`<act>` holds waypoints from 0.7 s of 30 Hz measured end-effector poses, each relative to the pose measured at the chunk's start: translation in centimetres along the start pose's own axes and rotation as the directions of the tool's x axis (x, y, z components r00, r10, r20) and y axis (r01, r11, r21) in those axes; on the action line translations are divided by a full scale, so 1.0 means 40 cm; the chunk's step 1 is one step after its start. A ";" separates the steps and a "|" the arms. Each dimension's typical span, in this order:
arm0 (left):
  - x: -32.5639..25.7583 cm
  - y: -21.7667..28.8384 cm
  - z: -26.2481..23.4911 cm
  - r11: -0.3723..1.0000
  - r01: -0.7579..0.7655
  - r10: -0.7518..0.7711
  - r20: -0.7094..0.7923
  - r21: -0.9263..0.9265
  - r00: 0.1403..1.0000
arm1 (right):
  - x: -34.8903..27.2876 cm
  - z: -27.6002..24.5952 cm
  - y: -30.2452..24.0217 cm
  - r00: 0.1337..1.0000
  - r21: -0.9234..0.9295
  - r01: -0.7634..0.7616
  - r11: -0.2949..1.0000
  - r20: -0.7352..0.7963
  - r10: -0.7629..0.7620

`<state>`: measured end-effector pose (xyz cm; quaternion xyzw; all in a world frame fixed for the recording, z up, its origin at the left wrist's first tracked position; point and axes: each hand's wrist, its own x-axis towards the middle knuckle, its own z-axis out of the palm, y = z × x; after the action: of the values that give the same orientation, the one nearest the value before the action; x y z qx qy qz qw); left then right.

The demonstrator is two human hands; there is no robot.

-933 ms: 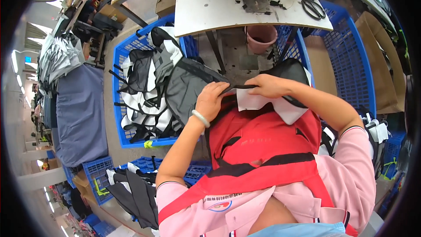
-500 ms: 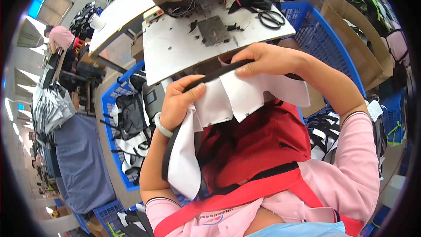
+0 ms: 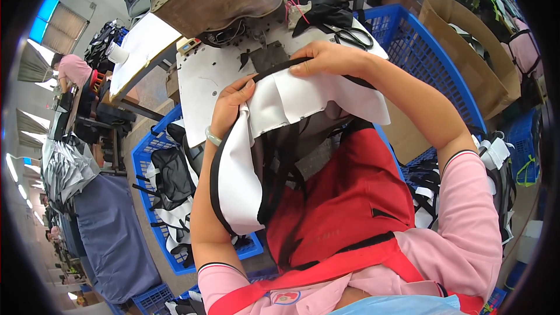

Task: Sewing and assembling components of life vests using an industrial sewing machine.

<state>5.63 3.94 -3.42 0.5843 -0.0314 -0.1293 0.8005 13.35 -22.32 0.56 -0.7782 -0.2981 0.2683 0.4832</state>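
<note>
My left hand [image 3: 228, 108] and my right hand [image 3: 329, 60] both grip the black-edged rim of a white fabric bag piece [image 3: 300, 96], thumbs on the white side. The stretch of black edging [image 3: 274, 70] between them lies at the near side of a dark metal plate [image 3: 267, 56] on the white machine table [image 3: 195, 79]. One white flap [image 3: 238, 175] hangs beside my left forearm. Dark mesh and black straps [image 3: 277, 166] dangle below the piece, over my red apron [image 3: 356, 181]. Fingers behind the rim are partly hidden.
A worn machine housing [image 3: 216, 0] stands over the table. Black scissors [image 3: 357, 38] and dark scraps lie at its far right. Blue baskets [image 3: 140, 169] with bag pieces flank me. A large cardboard box [image 3: 466, 52] stands right; a person in pink [image 3: 74, 70] is far left.
Both hands have moved forward and somewhat left with the bag piece, bringing its black edge over the table, close to the metal plate. Mesh and straps beneath it now show.
</note>
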 end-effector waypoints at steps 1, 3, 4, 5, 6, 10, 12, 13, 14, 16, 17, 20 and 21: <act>0.018 -0.001 -0.011 1.000 0.018 -0.018 -0.023 0.011 1.000 | 0.015 -0.009 0.006 1.000 0.012 0.007 1.000 0.012 -0.007; 0.054 -0.002 -0.035 0.999 0.032 -0.032 -0.014 0.044 0.999 | 0.044 -0.026 0.017 0.999 0.007 -0.031 0.999 0.035 0.031; 0.071 -0.003 -0.045 0.993 0.050 -0.045 -0.047 0.103 0.998 | 0.059 -0.032 0.023 0.999 0.015 -0.019 1.000 0.048 0.019; 0.085 -0.005 -0.055 0.995 0.033 -0.031 -0.025 0.091 0.999 | 0.070 -0.039 0.030 0.999 0.016 -0.020 1.000 0.047 0.020; 0.099 -0.006 -0.063 0.987 0.038 -0.032 -0.041 0.155 0.999 | 0.081 -0.044 0.037 0.998 0.034 -0.017 0.999 0.061 0.015; 0.136 -0.017 -0.074 0.992 0.041 -0.036 -0.048 0.118 0.998 | 0.111 -0.061 0.060 0.994 0.090 -0.019 0.996 0.106 0.010; 0.145 -0.019 -0.075 0.994 0.042 -0.037 -0.052 0.103 0.998 | 0.118 -0.065 0.065 0.996 0.087 -0.013 0.996 0.093 0.005; 0.147 -0.021 -0.077 0.995 0.050 -0.044 -0.071 0.086 0.996 | 0.120 -0.066 0.066 0.997 0.072 -0.021 0.997 0.076 0.015; 0.149 -0.022 -0.080 0.995 0.041 -0.037 -0.057 0.087 0.998 | 0.122 -0.066 0.065 0.997 0.084 -0.005 0.996 0.081 -0.001; 0.155 -0.024 -0.092 0.997 -0.003 0.005 -0.017 0.081 1.000 | 0.125 -0.063 0.062 1.000 0.047 -0.006 0.999 0.014 0.006; 0.160 -0.025 -0.102 0.995 0.026 -0.022 -0.047 0.093 0.999 | 0.127 -0.062 0.060 1.000 0.050 0.002 0.999 0.017 -0.003; 0.193 -0.029 -0.139 0.987 -0.032 0.036 -0.019 0.158 0.999 | 0.136 -0.065 0.056 0.999 -0.013 -0.015 1.000 -0.041 0.015; 0.206 -0.027 -0.153 0.985 0.000 0.013 -0.075 0.173 0.997 | 0.136 -0.072 0.055 0.995 -0.033 -0.017 0.999 -0.096 0.014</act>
<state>14.61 7.29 -7.21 0.6560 -0.0138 -0.1013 0.7478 19.51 -20.85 -1.02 -0.8005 -0.2732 0.2294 0.4817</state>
